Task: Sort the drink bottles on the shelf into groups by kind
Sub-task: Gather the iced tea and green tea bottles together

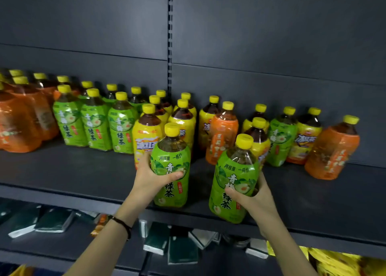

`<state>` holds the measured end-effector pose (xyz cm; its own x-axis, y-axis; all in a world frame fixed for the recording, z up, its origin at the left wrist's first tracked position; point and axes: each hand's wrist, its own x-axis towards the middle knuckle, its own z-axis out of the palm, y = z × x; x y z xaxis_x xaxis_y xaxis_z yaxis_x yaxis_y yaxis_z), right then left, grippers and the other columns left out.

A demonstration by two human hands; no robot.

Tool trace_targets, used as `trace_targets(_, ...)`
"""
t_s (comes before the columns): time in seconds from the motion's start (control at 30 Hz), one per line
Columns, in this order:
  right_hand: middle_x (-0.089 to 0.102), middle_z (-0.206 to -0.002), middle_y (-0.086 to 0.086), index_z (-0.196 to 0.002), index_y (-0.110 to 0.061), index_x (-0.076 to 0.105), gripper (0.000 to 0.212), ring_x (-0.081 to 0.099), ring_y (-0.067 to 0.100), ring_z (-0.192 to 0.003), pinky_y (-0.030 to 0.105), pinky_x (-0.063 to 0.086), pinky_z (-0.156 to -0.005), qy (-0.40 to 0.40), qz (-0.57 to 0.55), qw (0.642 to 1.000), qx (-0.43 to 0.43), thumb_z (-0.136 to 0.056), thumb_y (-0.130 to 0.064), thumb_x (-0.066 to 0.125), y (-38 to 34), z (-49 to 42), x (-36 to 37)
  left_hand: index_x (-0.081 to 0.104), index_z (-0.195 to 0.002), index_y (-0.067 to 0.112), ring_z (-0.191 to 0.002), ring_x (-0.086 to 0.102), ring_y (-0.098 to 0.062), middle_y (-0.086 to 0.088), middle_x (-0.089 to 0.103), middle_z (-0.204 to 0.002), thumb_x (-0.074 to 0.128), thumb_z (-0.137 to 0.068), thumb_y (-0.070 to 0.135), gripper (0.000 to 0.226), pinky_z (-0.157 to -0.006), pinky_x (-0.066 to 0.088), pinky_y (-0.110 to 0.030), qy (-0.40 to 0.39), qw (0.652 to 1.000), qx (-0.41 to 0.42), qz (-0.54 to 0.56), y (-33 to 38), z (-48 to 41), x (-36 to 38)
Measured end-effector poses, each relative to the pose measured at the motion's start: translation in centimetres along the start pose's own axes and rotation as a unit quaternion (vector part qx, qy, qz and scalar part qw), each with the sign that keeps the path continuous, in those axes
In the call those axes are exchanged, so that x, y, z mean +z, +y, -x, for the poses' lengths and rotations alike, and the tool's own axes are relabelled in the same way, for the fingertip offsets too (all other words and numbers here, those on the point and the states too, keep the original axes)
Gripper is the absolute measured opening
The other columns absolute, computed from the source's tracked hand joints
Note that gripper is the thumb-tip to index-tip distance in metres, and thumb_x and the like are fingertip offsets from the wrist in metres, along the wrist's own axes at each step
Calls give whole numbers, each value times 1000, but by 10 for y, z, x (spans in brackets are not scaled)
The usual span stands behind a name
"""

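So the dark back panel (271,35) fills the whole top half, and under it runs the grey shelf (73,171) with all the drinks on it. Far left there's a clump of orange bottles (18,119), then a tidy green row (94,125) right beside them, then yellow bottles (146,133) bunched around the middle. The right side is a mixed lot (281,142), orange, green and yellow all jumbled together, and the orange end bottle (332,150) leans a bit to the right. Everything has a yellow cap. Down below, a lower level holds dark boxes (54,219) lying at odd angles. Up front, two more green ones sit at the shelf's front edge; honestly can't tell if they're resting on it or lifted just off. The left bottle (171,156) is right in front of the yellow bottles, and the right bottle (234,192) is in front of the mixed lot, tilted slightly. The left hand (150,175) wraps around the left bottle from its left side, thumb across the label. The right hand (254,200) grips the right bottle from the right, thumb on the label too. There's a thin dark band (123,225) on the left wrist.
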<state>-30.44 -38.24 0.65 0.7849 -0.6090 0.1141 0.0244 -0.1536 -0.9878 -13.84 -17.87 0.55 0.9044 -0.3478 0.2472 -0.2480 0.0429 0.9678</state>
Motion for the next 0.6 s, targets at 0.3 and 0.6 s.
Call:
trace_targets(0.3,65,-112,-12,-125,-37,49,85,64,8,-101,36,56,-85,-18,5,1000,-9,-53,-30,93,-11,6,143,46,-121,22,-104,62,-15,-1,60,-118,89,-31,57,105,-83,54,-37,60,997,-10,-50,-4,-22,-144)
trace_targets(0.6,63,-114,-16,-124,-47,42,81,62,4,-103,26,54,-82,-75,6,997,-33,-60,-32,89,-23,4,265,53,-100,34,-96,62,-10,-2,60,-107,92,-43,48,70,-83,54,-41,118,990,12,-77,-19,-49,-234)
